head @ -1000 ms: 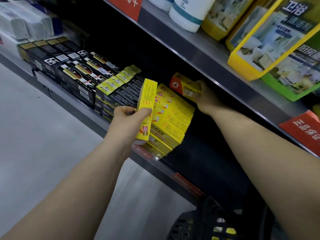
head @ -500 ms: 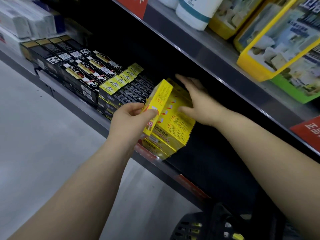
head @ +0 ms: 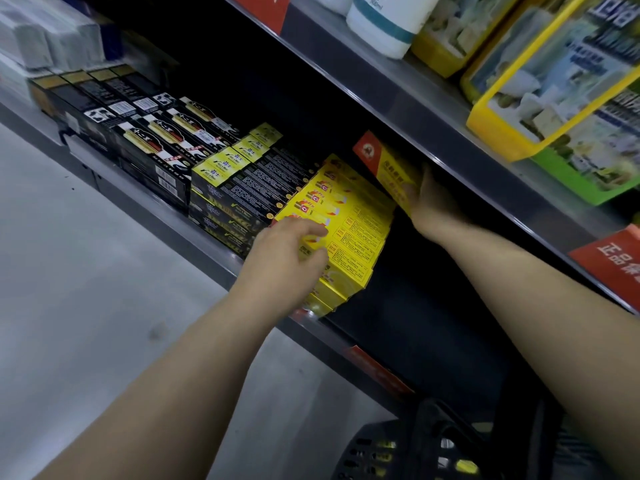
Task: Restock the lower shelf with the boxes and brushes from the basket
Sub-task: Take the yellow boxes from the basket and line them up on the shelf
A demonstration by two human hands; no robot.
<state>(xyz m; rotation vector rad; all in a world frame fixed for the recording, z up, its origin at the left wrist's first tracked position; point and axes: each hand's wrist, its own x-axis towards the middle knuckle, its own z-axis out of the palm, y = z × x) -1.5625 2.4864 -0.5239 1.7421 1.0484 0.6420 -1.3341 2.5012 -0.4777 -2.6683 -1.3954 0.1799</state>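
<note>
head view, close, tilted, looking down at lower shelf [head: 207,244]

Grey metal upper shelf [head: 450,109], white bottle with a teal band [head: 384,26] standing on it, yellow-framed packs [head: 561,74] just beside the bottle, red label [head: 609,265] on the shelf edge, pale grey floor [head: 86,271] below
</note>
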